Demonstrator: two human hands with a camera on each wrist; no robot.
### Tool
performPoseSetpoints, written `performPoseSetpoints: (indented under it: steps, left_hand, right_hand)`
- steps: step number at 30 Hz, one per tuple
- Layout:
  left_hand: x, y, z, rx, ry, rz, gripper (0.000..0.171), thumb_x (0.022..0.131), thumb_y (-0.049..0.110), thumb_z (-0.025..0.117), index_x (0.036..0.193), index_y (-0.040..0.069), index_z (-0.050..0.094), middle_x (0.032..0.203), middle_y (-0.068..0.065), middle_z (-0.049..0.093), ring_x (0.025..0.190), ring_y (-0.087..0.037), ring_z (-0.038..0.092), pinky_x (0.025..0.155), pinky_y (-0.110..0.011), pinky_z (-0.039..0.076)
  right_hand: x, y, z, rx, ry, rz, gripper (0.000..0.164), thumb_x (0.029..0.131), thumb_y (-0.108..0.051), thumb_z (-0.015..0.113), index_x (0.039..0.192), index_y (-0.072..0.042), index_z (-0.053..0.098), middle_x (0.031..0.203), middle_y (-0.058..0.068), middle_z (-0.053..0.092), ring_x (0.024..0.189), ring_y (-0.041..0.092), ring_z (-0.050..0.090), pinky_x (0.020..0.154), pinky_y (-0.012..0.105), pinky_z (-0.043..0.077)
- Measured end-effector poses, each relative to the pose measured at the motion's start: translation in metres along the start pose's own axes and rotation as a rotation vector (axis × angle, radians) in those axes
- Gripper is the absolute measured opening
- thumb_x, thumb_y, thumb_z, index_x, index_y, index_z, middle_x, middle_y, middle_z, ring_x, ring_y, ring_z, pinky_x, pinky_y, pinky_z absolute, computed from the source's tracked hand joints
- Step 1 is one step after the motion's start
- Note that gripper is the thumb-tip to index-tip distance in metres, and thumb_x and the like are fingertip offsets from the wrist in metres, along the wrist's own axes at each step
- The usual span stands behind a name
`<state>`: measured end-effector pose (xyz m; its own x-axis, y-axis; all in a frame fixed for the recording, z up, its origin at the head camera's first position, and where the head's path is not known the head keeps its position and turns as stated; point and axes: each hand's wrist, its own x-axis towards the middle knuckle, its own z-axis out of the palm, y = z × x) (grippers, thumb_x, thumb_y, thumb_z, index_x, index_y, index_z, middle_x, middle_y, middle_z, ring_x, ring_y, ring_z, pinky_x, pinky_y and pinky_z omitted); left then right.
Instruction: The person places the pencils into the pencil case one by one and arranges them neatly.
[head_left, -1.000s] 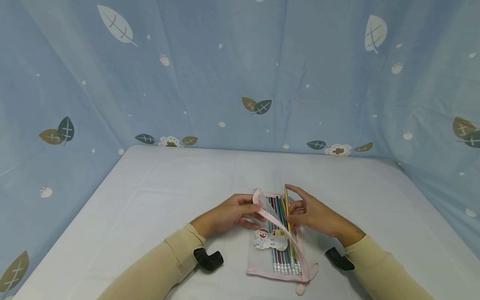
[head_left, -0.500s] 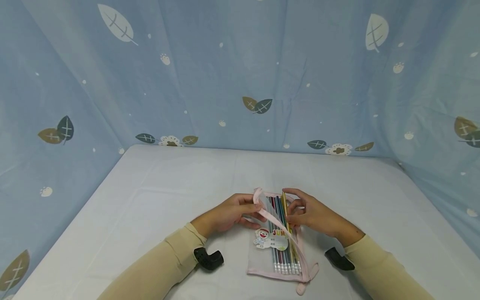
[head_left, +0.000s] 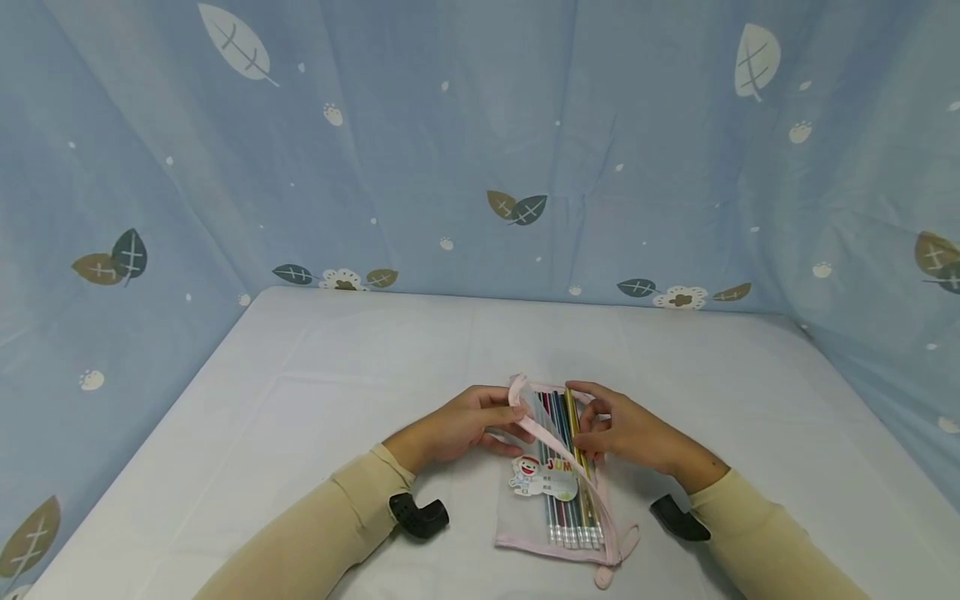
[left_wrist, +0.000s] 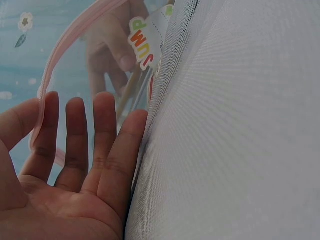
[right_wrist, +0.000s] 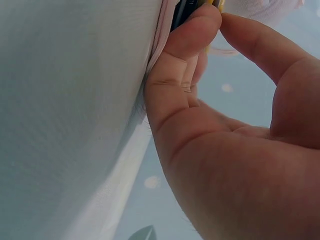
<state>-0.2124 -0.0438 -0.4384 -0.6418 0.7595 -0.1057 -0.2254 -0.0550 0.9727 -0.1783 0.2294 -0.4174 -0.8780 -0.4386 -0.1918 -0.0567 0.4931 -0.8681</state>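
Observation:
A see-through mesh pencil pouch (head_left: pixel 519 523) with pink trim and a cartoon label (head_left: pixel 543 480) lies on the white tabletop. Several pencils (head_left: pixel 564 527) are side by side inside it, their silvery ends toward me. My left hand (head_left: pixel 474 423) pinches the pouch's pink edge (left_wrist: pixel 46 82) between thumb and index finger, lifting the flap; its other fingers extend behind the clear film. At the pouch's right side, my right hand (head_left: pixel 626 427) holds a yellow pencil (head_left: pixel 572 417) with thumb and fingers, index fingertip at its far end. The pencil's lower part lies under the flap.
A white cloth (head_left: pixel 360 358) covers the table, with a blue leaf-print curtain (head_left: pixel 420 150) around its back and sides. Black wrist mounts (head_left: pixel 418 517) sit under both forearms. A pink strap tab (head_left: pixel 604 577) sticks out at the pouch's near right corner.
The yellow pencil has slid down toward me into the pouch, its far end now near the other pencils' tips. The right index finger has lowered with it; the left hand holds still.

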Motion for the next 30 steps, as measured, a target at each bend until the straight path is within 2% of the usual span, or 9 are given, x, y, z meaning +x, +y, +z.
performPoseSetpoints:
  steps: [11, 21, 30]
  left_hand:
    - [0.0005, 0.0006, 0.0022, 0.005, 0.016, -0.009, 0.033, 0.102, 0.013, 0.055, 0.128, -0.008, 0.055, 0.101, -0.003, 0.069, 0.097, -0.017, 0.069, 0.089, -0.041, 0.062]
    - [0.0041, -0.0027, 0.0014, -0.007, 0.010, -0.011, 0.033, 0.102, 0.012, 0.055, 0.128, -0.009, 0.055, 0.097, -0.003, 0.070, 0.093, -0.016, 0.069, 0.087, -0.038, 0.063]
    - [0.0043, -0.0019, 0.0005, 0.001, 0.026, -0.020, 0.032, 0.104, 0.012, 0.053, 0.127, -0.010, 0.055, 0.096, -0.004, 0.069, 0.094, -0.016, 0.069, 0.088, -0.040, 0.063]
  right_hand:
    - [-0.0011, -0.0018, -0.0017, -0.002, -0.019, -0.025, 0.082, 0.090, -0.010, 0.072, 0.155, 0.001, 0.023, 0.095, 0.013, 0.055, 0.069, 0.015, 0.058, 0.058, 0.027, 0.056]
    - [0.0002, -0.0019, -0.0013, -0.032, -0.024, 0.006, 0.083, 0.090, -0.011, 0.073, 0.156, 0.000, 0.024, 0.091, 0.011, 0.056, 0.067, 0.017, 0.059, 0.056, 0.028, 0.056]
    - [0.0017, -0.0055, -0.0026, -0.045, -0.022, -0.004, 0.083, 0.090, -0.013, 0.074, 0.156, 0.001, 0.024, 0.090, 0.012, 0.056, 0.067, 0.017, 0.058, 0.055, 0.027, 0.055]
